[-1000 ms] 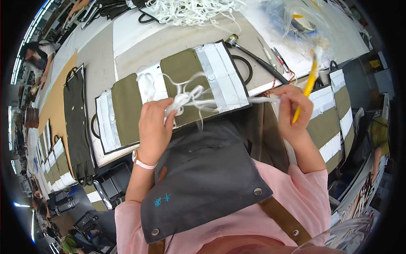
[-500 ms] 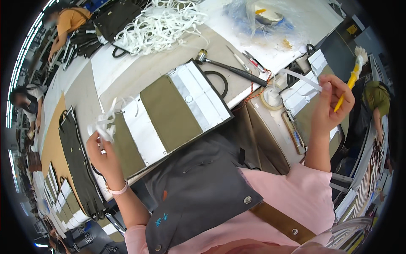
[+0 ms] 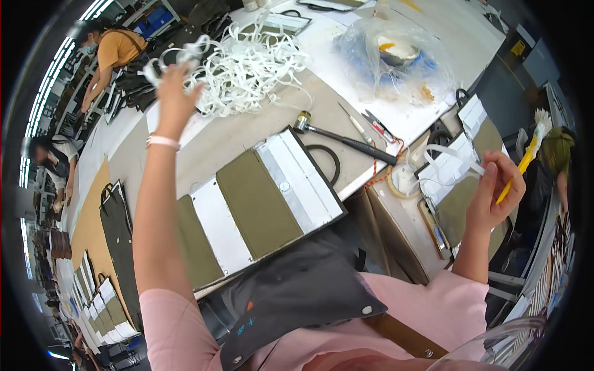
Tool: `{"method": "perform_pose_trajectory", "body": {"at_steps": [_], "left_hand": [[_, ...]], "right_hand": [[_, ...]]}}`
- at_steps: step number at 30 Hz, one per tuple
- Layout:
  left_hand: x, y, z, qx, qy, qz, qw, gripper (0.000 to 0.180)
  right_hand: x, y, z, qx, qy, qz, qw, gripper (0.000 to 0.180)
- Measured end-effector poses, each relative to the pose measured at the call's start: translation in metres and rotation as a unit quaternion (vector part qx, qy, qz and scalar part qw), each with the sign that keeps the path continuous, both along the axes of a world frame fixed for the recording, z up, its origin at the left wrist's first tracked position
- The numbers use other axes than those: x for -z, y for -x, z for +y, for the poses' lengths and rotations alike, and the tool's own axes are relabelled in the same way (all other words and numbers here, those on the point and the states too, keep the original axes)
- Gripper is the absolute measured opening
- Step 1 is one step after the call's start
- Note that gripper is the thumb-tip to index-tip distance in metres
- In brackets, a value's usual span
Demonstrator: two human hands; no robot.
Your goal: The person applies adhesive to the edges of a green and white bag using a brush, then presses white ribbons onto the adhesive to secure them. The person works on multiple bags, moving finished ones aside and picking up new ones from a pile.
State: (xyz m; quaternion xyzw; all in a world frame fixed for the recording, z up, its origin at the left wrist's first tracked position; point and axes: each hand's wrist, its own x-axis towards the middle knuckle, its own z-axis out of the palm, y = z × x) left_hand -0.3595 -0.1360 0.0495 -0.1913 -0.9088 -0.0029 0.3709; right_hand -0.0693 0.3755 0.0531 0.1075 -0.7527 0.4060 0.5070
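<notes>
My left hand (image 3: 174,99) is stretched far out over the table and grips a bunch of white cords (image 3: 185,54) at the edge of a large tangled cord pile (image 3: 247,65). My right hand (image 3: 495,195) is raised at the right and holds a yellow-handled brush (image 3: 527,157) with pale bristles pointing up, plus a white strip (image 3: 455,156). An olive and silver bag (image 3: 260,207) with a black handle lies flat on the table in front of me, between my arms.
A hammer (image 3: 343,137) and scissors (image 3: 371,123) lie beyond the bag. A plastic bag of material (image 3: 396,52) sits at the back. More olive bags (image 3: 458,173) are stacked at the right. Other people (image 3: 111,49) work at the far left.
My left hand has swung from the bag's left side up and away to the cord pile, carrying white cords. My right hand with the brush has stayed out at the right.
</notes>
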Motion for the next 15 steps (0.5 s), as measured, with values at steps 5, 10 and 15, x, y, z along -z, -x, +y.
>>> {"method": "perform_pose_trajectory", "body": {"at_steps": [5,10,15], "left_hand": [[0.046,0.0,0.079,-0.036,0.17,-0.321,0.931,0.071],[0.084,0.047,0.083,-0.057,0.136,-0.318,0.937,0.049],[0.073,0.096,0.081,-0.14,0.092,-0.243,0.956,0.025]], "right_hand": [[0.012,0.007,0.01,0.007,-0.014,-0.043,0.999,0.025],[0.02,0.02,0.006,-0.004,-0.01,-0.069,0.998,0.024],[0.022,0.029,0.005,-0.005,-0.019,-0.071,0.997,0.024]]}}
